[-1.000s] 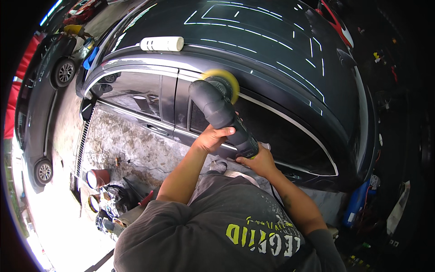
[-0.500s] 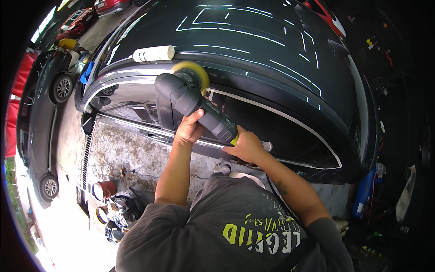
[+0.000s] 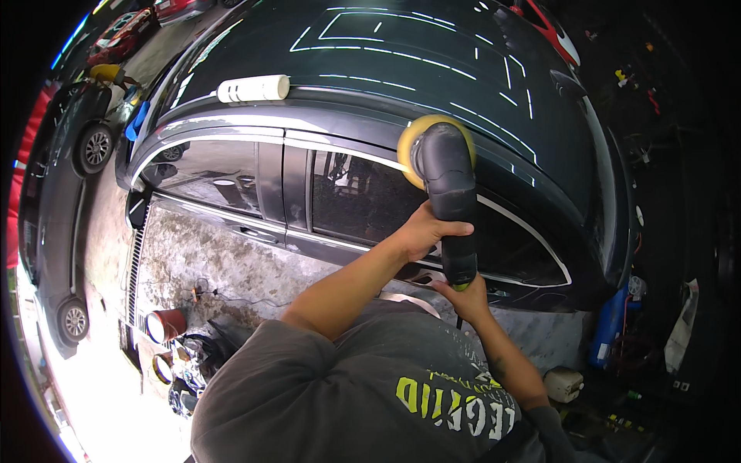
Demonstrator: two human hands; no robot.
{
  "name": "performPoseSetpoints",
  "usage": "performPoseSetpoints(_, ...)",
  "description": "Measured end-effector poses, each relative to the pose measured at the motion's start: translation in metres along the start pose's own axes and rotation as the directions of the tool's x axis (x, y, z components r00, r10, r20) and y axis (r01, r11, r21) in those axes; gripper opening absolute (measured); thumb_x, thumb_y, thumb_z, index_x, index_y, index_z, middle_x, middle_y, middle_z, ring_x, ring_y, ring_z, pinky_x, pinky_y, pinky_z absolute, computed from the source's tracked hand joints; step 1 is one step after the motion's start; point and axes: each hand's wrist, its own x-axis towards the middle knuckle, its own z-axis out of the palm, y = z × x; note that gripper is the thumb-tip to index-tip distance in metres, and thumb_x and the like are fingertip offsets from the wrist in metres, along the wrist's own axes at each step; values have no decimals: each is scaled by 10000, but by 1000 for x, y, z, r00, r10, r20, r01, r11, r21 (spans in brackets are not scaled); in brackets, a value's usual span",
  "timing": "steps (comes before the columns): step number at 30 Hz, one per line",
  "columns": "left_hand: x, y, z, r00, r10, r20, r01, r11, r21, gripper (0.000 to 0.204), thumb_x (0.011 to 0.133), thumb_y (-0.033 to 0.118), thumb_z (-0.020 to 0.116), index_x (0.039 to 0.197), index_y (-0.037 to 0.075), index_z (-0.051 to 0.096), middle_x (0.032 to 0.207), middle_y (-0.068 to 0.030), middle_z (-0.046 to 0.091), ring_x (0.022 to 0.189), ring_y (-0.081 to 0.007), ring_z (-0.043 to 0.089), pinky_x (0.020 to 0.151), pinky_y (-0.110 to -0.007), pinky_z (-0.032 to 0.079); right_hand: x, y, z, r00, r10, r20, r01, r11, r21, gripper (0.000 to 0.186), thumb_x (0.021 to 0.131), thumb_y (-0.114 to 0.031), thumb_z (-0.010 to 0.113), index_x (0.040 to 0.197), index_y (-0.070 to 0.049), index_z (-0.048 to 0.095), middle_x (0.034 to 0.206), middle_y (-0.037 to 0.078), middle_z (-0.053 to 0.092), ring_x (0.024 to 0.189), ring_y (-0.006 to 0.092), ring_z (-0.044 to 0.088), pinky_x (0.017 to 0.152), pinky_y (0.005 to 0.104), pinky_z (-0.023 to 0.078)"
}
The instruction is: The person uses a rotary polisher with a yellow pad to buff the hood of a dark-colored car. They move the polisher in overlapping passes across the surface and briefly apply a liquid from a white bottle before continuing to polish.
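Observation:
A black polishing machine [image 3: 449, 202] with a round yellow foam pad [image 3: 413, 143] rests against the roof edge of a dark car [image 3: 432, 69], just above the rear side window. My left hand [image 3: 426, 230] grips the machine's body from the left. My right hand [image 3: 463, 297] holds its rear handle end, close to my chest. A white bottle [image 3: 253, 89] lies on its side on the roof, well to the left of the pad.
Another dark car [image 3: 73, 201] stands on the left. Red-rimmed tins [image 3: 164, 326] and a pile of small items [image 3: 193, 370] sit on the concrete floor at lower left. A blue container [image 3: 610, 328] and a white jug [image 3: 562, 383] stand at lower right.
The polisher and both hands have moved right along the roof edge, away from the white bottle, and the machine now points more straight up.

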Motion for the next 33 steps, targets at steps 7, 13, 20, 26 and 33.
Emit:
performPoseSetpoints(7,-21,27,-11,999,-13,38,16,997,-74,468,936,44,854,1363,54,663,1325,-110,737,1273,-279,721,1082,-514,607,2,-15,-4,990,-77,119,23,915,404,519,1052,-520,668,1199,-24,709,804,37,686,750,155,675,705,369,552)
performPoseSetpoints(13,-47,36,-41,999,39,-19,-42,986,-163,628,944,63,851,1492,92,547,1406,-144,692,1366,-350,668,1155,-602,541,17,-28,17,978,-81,193,57,991,125,538,1092,-476,627,1310,13,676,893,143,747,815,261,738,768,412,568)
performPoseSetpoints(20,-67,57,-81,982,171,-82,-186,955,-230,655,903,143,920,1450,92,563,1366,-153,693,1342,-385,673,1139,-604,549,39,-80,42,960,-171,220,167,985,38,573,1063,-492,671,1305,28,665,1053,295,771,1025,485,756,919,520,564)
performPoseSetpoints(26,-67,63,-82,977,192,-88,-205,962,-179,645,899,183,923,1433,101,570,1371,-145,693,1339,-384,675,1143,-610,550,50,-80,41,952,-139,272,138,990,23,593,1045,-481,690,1348,27,657,1113,314,766,1090,495,750,942,525,563)
performPoseSetpoints(33,-37,16,-31,999,-35,-31,35,999,-6,580,914,55,896,1429,85,631,1343,-94,732,1279,-263,717,1112,-502,587,23,9,22,980,-180,80,182,983,-17,685,955,-501,773,1380,21,647,1099,250,785,1053,401,773,916,492,572)
